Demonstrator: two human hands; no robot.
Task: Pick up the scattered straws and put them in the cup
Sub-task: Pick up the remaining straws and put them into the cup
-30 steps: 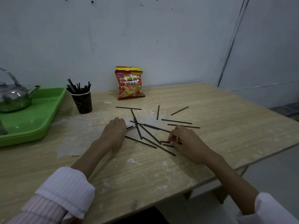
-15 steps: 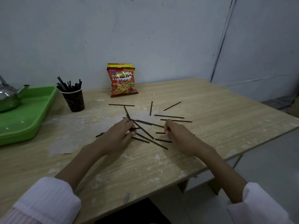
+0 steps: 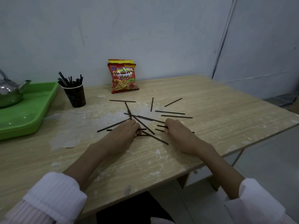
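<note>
Several thin black straws (image 3: 173, 112) lie scattered and crossed on the wooden table (image 3: 218, 113). A dark paper cup (image 3: 75, 96) at the back left holds several more black straws upright. My left hand (image 3: 124, 133) rests on the left side of the pile, fingers curled over straws that stick out on both sides of it. My right hand (image 3: 178, 131) lies on the right side, its fingertips pinching the ends of two short straws. Whether any straw is lifted off the table I cannot tell.
A green tray (image 3: 32, 113) with a metal kettle (image 3: 9, 92) stands at the far left. A red snack bag (image 3: 123, 76) leans against the wall behind the straws. The table's right edge runs diagonally close to my right hand.
My left hand slid right onto the pile and curled over straws; a long straw now sticks out to its left. My right hand closed its fingertips on the short straws.
</note>
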